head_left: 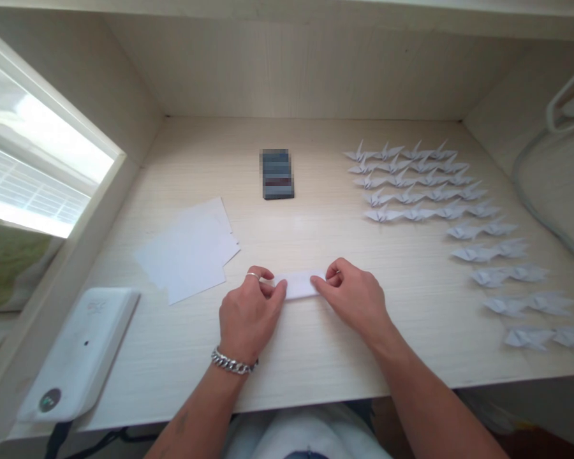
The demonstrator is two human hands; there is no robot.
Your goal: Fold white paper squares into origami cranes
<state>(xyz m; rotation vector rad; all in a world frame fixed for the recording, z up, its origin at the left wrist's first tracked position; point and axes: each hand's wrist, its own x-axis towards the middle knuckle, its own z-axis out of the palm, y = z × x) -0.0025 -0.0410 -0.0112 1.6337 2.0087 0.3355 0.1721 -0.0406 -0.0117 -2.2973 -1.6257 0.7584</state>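
Folded paper strip (299, 285): flat on the desk (316, 357), near the front edge, between both hands; long axis left to right, parallel to the desk front.
Left hand (249, 315): fingertips pinching and pressing the left end of the strip; ring on one finger, chain bracelet (232, 362) at the wrist.
Right hand (356, 296): fingers closed on the right end of the strip, thumb side tucked in; grip on top or around the edge, hard to tell from this angle.
Key relation: strip directly ahead of both palms, one end under each hand, both equally near; middle part uncovered.
Paper sheets (191, 252): loose white stack, left of the strip, apart from the left hand.
Paper cranes (421, 185): many, in rows at the right, well apart from the right hand.
Dark box (277, 174): far behind the strip, center.
White device (79, 350): front left corner of the desk.
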